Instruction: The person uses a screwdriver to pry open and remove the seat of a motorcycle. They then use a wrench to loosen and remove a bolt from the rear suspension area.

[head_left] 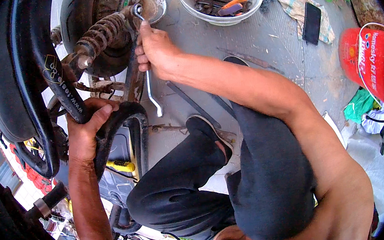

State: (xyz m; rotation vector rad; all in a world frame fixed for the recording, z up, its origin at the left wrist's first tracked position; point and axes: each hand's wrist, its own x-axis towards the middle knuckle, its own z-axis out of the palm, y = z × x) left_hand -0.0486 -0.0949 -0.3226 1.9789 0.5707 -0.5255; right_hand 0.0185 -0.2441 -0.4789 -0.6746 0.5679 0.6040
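Note:
My right hand (159, 49) is closed round a long silver combination wrench (151, 92). The wrench's ring end sits over a bolt (138, 10) at the end of a rusty coil-spring shock absorber (102, 35), beside a wheel with a black tyre (74, 19). Its other end hangs down below my fist. My left hand (86, 129) is wrapped round a thick black tube (127, 112) of the vehicle's frame, under a long black seat (5, 84). The fingers on the tube's far side are partly hidden.
A white bucket (183, 2) full of hand tools stands ahead. Right of it, a dark phone (311, 23) lies on a patterned cloth (290, 2). Farther right are a red bucket (354, 51) and green cloth (357, 105). Metal bars (192, 103) lie near my feet.

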